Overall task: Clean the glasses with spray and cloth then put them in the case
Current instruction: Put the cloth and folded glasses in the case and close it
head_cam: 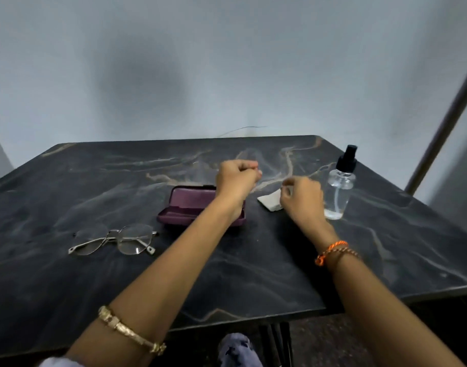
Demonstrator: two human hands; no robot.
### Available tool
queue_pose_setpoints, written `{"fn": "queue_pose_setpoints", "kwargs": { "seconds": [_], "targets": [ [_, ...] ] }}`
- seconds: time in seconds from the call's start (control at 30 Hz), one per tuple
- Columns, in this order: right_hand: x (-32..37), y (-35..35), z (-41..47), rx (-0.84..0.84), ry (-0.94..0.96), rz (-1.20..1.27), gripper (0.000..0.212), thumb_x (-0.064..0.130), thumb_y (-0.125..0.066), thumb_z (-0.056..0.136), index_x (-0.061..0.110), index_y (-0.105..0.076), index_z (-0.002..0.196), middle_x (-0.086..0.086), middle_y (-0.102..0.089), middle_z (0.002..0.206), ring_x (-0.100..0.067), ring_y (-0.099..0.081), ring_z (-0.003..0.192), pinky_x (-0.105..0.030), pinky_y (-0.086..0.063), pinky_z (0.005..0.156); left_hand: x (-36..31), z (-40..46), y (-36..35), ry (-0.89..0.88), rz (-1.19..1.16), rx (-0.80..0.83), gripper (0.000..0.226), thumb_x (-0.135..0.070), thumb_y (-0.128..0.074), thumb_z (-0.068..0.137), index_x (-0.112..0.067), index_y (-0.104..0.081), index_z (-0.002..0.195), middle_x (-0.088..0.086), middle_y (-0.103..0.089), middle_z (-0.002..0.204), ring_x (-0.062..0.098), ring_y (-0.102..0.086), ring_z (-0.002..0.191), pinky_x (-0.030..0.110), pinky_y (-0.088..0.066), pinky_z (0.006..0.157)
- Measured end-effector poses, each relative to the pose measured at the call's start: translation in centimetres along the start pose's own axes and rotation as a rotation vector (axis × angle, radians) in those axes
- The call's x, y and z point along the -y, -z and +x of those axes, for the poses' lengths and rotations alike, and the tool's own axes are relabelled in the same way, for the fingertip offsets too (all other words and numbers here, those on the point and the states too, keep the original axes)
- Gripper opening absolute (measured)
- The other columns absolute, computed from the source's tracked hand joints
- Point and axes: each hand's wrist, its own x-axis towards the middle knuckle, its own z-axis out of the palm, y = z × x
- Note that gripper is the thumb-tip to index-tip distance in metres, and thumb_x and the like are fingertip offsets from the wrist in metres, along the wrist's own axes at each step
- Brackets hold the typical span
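Our left hand (236,178) and right hand (302,196) hover curled and empty over the dark marbled table (253,260), a pale wall (227,62) at its far edge.

The scene is dim and flat, lit softly from above and in front of the person. A broad, blurred dark shadow falls on the pale wall (137,75) above the far edge of the marbled black table (253,274). The tabletop shows only a dull sheen, with no hard glare. The clear spray bottle (339,186) catches faint highlights. Both fists are slightly smeared by motion. Wide-angle distortion bends the table's edges and tilts the metal pole (444,123) to the right of the bottle. Fine detail looks soft and noisy throughout.
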Motion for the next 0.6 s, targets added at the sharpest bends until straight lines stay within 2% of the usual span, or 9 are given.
{"fn": "queue_pose_setpoints", "kwargs": {
  "seconds": [0.13, 0.27, 0.47, 0.53, 0.6],
  "targets": [
    [-0.8, -0.6, 0.3, -0.011, -0.010, -0.038, 0.024, 0.013, -0.048, 0.088, -0.001, -0.062, 0.102, -0.022, -0.063, 0.107, -0.038, -0.055, 0.103, -0.037, -0.041, 0.079, 0.7, 0.8, -1.1, 0.025, -0.002, -0.017, 0.026, 0.007, -0.052, 0.077, -0.017, -0.057, 0.068, 0.021, -0.065, 0.105, 0.017, -0.055, 0.075, 0.037, -0.048, 0.083],
    [-1.1, -0.6, 0.5, -0.004, -0.052, -0.058, 0.024, 0.009, -0.048, 0.087, -0.002, -0.058, 0.107, -0.023, -0.061, 0.112, -0.040, -0.052, 0.108, -0.040, -0.042, 0.081, 1.7, 0.9, -1.6, 0.046, 0.025, 0.018, 0.020, 0.004, -0.056, 0.078, -0.016, -0.059, 0.073, 0.015, -0.066, 0.101, 0.021, -0.060, 0.091, 0.034, -0.050, 0.090],
    [-1.5, -1.0, 1.0, -0.020, -0.024, 0.019, 0.024, 0.007, -0.048, 0.086, 0.003, -0.062, 0.106, -0.016, -0.066, 0.109, -0.033, -0.056, 0.106, -0.033, -0.041, 0.083, 2.7, 1.4, -0.7, 0.042, 0.005, 0.016, 0.014, 0.001, -0.058, 0.080, -0.008, -0.063, 0.088, 0.006, -0.063, 0.089, 0.015, -0.062, 0.086, 0.019, -0.051, 0.070],
    [-1.3, -0.9, 1.1, -0.068, -0.028, 0.107, 0.026, 0.007, -0.048, 0.085, 0.005, -0.066, 0.104, -0.014, -0.069, 0.104, -0.029, -0.060, 0.101, -0.026, -0.039, 0.076, 3.0, 1.3, -0.4, 0.055, -0.039, 0.028, 0.011, 0.002, -0.058, 0.080, -0.007, -0.064, 0.084, 0.007, -0.063, 0.086, 0.016, -0.062, 0.085, 0.019, -0.052, 0.071],
    [-0.9, -0.5, 1.0, -0.099, -0.041, 0.236, 0.023, 0.009, -0.053, 0.083, 0.006, -0.069, 0.099, -0.013, -0.072, 0.096, -0.022, -0.063, 0.088, -0.018, -0.036, 0.067, 3.0, 1.2, -0.1, 0.068, -0.083, 0.043, 0.011, 0.001, -0.059, 0.080, -0.008, -0.064, 0.078, 0.010, -0.065, 0.086, 0.017, -0.064, 0.084, 0.020, -0.055, 0.072]
  ]
}}
